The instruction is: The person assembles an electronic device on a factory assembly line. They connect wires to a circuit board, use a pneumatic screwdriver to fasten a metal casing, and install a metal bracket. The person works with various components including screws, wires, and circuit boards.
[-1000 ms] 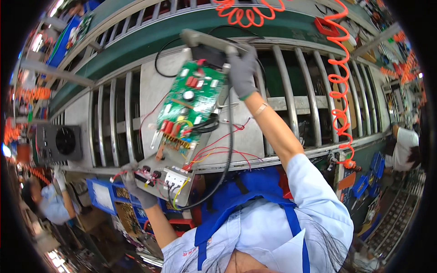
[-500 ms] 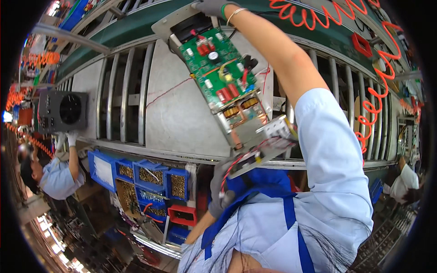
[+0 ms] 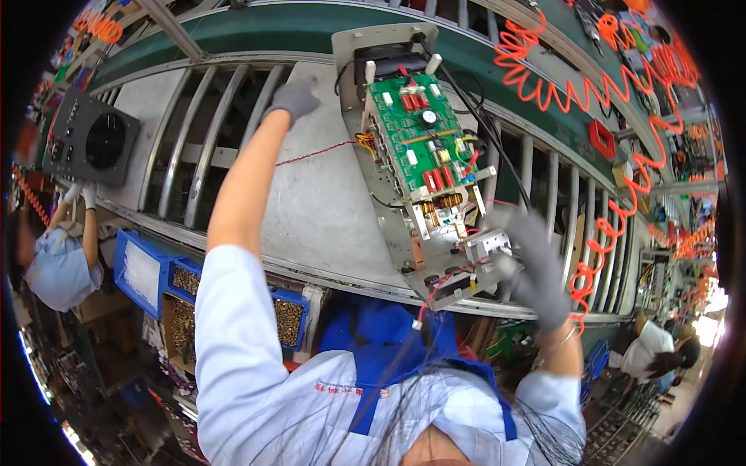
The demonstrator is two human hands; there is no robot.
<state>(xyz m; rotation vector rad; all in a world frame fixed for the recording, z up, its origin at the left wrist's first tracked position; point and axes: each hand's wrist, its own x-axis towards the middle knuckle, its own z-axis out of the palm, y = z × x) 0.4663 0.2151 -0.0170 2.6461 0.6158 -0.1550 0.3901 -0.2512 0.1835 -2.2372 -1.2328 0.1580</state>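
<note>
on my remote feed i get bright, fairly even light, with soft shine on the curved silver metal bars (image 3: 218,140) and white glare burning out at the lower-left and right rims. the green rectangular circuit board (image 3: 423,136) reads crisp, but the grey-gloved right hand (image 3: 536,272) smears with blur. my fisheye bows the long grey metal rail (image 3: 342,283) and drops to black corners.

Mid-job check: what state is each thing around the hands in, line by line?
Left hand: gloved, apart from chassis, grip unclear
Right hand: gloved, blurred, at chassis's near end, grip unclear
Chassis: uncovered
Circuit board: mounted, exposed
White connector: unplugged, on red wires
Red twisted wire: slack across metal plate
Blue bin: filled with brass-coloured pieces
</note>
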